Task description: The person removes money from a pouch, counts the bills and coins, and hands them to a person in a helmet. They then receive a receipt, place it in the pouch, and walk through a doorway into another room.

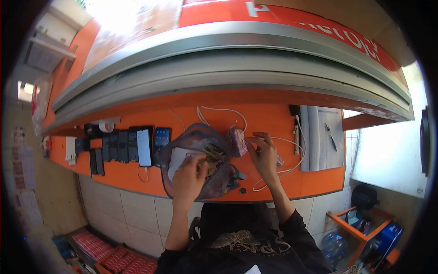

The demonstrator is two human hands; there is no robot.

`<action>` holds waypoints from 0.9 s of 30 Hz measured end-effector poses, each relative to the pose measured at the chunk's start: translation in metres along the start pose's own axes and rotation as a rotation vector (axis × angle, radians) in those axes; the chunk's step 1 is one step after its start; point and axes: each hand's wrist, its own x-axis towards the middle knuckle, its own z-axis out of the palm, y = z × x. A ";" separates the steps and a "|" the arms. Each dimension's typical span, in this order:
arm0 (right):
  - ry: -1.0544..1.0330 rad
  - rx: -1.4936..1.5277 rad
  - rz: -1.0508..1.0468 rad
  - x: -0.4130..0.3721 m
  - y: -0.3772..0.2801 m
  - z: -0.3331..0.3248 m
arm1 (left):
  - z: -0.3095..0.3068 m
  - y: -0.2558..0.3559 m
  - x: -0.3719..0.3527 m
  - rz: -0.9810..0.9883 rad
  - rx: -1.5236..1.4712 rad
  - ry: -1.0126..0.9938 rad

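A grey mesh bag (166, 153) lies wide on the orange counter in front of me, with white paper (177, 160) and folded, banknote-like papers (213, 157) inside. My left hand (191, 173) is over its opening, fingers curved and apart beside the papers. Just right of the bag, a small pink-and-purple patterned pouch (237, 142) stands on the counter. The thumb and fingertips of my right hand (263, 155) pinch at its right edge. Dark items (232, 178) sit at the bag's lower right side.
Several phones (144, 148) line the counter's left side. White cables (299, 157) loop behind and right of my hands. An open notebook (324, 141) with a pen (331, 137) lies at right. A metal-edged shelf (228, 59) overhangs the back. A small round dark object (242, 190) is near the front edge.
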 end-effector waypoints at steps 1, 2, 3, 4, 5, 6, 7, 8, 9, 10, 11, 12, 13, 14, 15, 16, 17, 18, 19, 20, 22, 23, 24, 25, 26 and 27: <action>-0.004 0.092 -0.007 0.003 -0.025 -0.002 | 0.006 -0.003 -0.011 -0.008 0.178 -0.028; -0.137 0.099 -0.131 0.005 -0.037 0.010 | 0.015 -0.006 -0.020 -0.022 0.249 -0.134; -0.262 0.107 -0.255 0.010 -0.050 0.023 | 0.026 -0.009 -0.028 -0.033 0.325 -0.241; -0.383 0.112 -0.381 0.015 -0.063 0.035 | 0.043 -0.015 -0.041 0.043 0.319 -0.196; -0.541 -0.166 -0.373 0.019 -0.067 0.055 | 0.056 -0.018 -0.051 0.121 0.310 -0.152; -0.694 -0.452 -0.358 0.021 -0.064 0.080 | 0.062 -0.013 -0.054 0.057 0.302 -0.154; -0.841 -0.746 -0.337 0.023 -0.060 0.097 | 0.068 -0.010 -0.058 -0.008 0.289 -0.158; -0.842 -0.767 -0.321 0.026 -0.058 0.105 | 0.070 -0.010 -0.062 -0.072 0.274 -0.163; -0.849 -0.794 -0.306 0.030 -0.055 0.111 | 0.069 -0.013 -0.064 -0.085 0.215 -0.108; -0.865 -0.824 -0.293 0.031 -0.051 0.113 | 0.069 -0.016 -0.065 -0.105 0.149 -0.053; -0.864 -0.763 -0.287 0.032 -0.051 0.108 | 0.069 -0.019 -0.067 -0.127 0.083 0.001; -0.860 -0.700 -0.279 0.034 -0.056 0.096 | 0.071 -0.022 -0.068 -0.136 0.066 0.026; -0.852 -0.635 -0.268 0.036 -0.061 0.084 | 0.072 -0.027 -0.069 -0.142 0.053 0.050; -0.834 -0.509 -0.271 0.037 -0.063 0.074 | 0.072 -0.031 -0.069 -0.143 0.045 0.073; -0.811 -0.381 -0.270 0.039 -0.065 0.063 | 0.069 -0.033 -0.068 -0.117 0.067 0.145; -0.782 -0.252 -0.264 0.040 -0.064 0.054 | 0.064 -0.034 -0.067 -0.088 0.094 0.215; -0.707 -0.026 -0.193 0.037 -0.060 0.044 | 0.057 -0.035 -0.065 -0.056 0.122 0.282; -0.624 0.198 -0.117 0.031 -0.054 0.034 | 0.048 -0.039 -0.060 -0.108 0.083 0.312; -0.532 0.419 -0.036 0.025 -0.047 0.022 | 0.036 -0.043 -0.055 -0.160 0.045 0.339; -0.455 0.412 0.050 0.022 -0.040 0.007 | 0.020 -0.042 -0.051 -0.200 0.136 0.257; -0.311 0.333 0.188 0.021 -0.016 -0.015 | -0.012 -0.039 -0.041 -0.269 0.317 0.095; -0.246 0.261 0.240 0.020 0.005 -0.019 | -0.017 -0.043 -0.034 -0.205 0.356 0.020; -0.178 0.190 0.295 0.018 0.019 -0.022 | -0.021 -0.047 -0.028 -0.138 0.395 -0.057; -0.146 0.141 0.310 0.016 0.030 -0.024 | -0.022 -0.048 -0.022 -0.068 0.438 -0.136; -0.114 0.092 0.327 0.014 0.038 -0.025 | -0.019 -0.049 -0.016 -0.038 0.487 -0.180; -0.083 0.042 0.341 0.014 0.043 -0.025 | -0.014 -0.053 -0.011 -0.009 0.534 -0.221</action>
